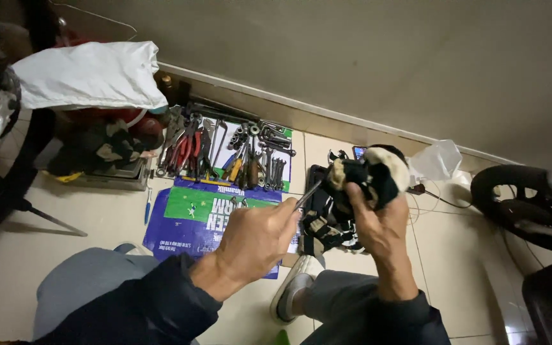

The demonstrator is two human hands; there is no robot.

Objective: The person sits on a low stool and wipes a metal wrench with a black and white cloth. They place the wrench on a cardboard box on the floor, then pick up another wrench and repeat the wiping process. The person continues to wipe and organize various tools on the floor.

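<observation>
You are gripping a black-and-cream padded piece in your right hand, fingers clenching round its lower part, holding it up above the flattened blue-and-green carton. Your left hand is pinching a thin metal tool, its long axis slanting up and right, tip touching the piece's left edge. Loose wrenches and pliers are lying spread across the carton's far end.
</observation>
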